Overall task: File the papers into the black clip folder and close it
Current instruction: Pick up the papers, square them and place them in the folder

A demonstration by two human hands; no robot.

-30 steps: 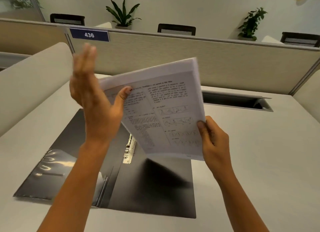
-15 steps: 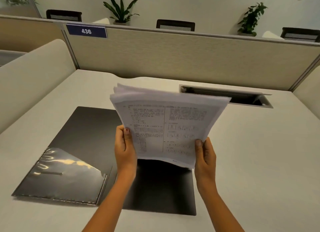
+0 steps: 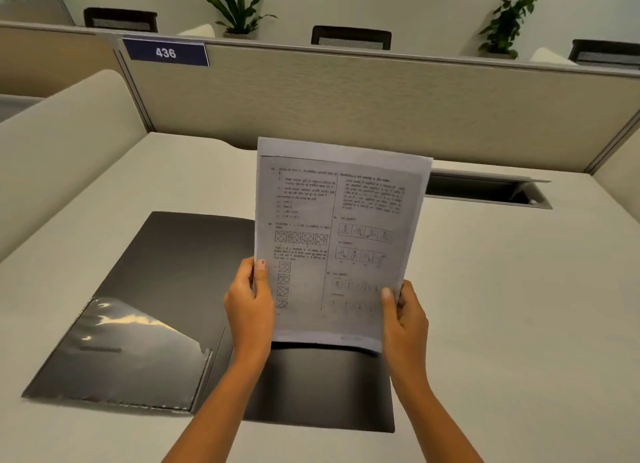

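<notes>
Printed papers (image 3: 341,241) gripped between left hand (image 3: 250,305) and right hand (image 3: 404,319), above open black folder (image 3: 166,289) on pale table (image 3: 502,307), partition sign "436" (image 3: 165,52) beyond.

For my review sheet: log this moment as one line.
papers: held upright over folder | left hand: grips lower left edge | right hand: grips lower right edge | folder: open flat on desk | filing: not done

Your left hand (image 3: 250,303) is raised in front of you, thumb lying forward and fingers curled behind in a pinch. Your right hand (image 3: 403,315) is level with it to the right, thumb up, fingers wrapped behind. Both bare forearms reach up from the near edge, converging slightly.
</notes>
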